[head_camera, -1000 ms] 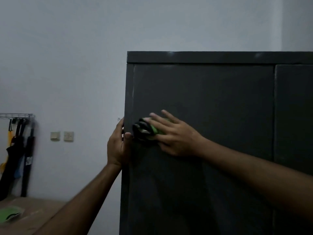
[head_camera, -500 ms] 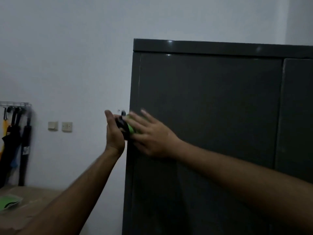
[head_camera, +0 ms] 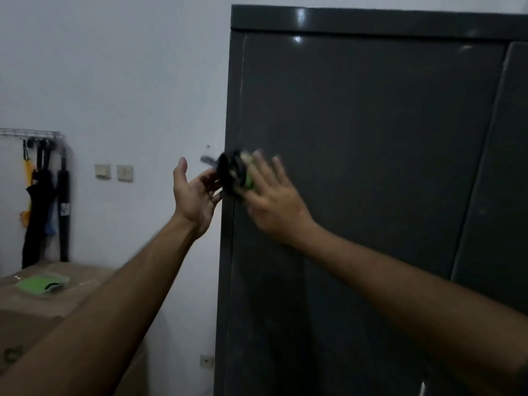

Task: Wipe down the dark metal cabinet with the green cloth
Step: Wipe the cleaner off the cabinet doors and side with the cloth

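A tall dark metal cabinet (head_camera: 371, 167) fills the right half of the view, its left front corner running down the middle. My right hand (head_camera: 271, 201) presses a bunched green and black cloth (head_camera: 238, 175) flat against the cabinet's front, right at that left corner. My left hand (head_camera: 194, 195) is beside the corner, palm open and facing the cloth, fingers apart and touching the cloth's black end. Both are blurred by motion.
A white wall (head_camera: 114, 81) lies left of the cabinet with two switches (head_camera: 114, 171). Umbrellas (head_camera: 43, 204) hang from a rack at far left. A cardboard box (head_camera: 37, 304) at lower left carries a green packet (head_camera: 43, 284).
My right hand slid the cloth left across the door to the cabinet's corner. My left hand let go of the cabinet's edge and opened beside the cloth. The view tilted downward.
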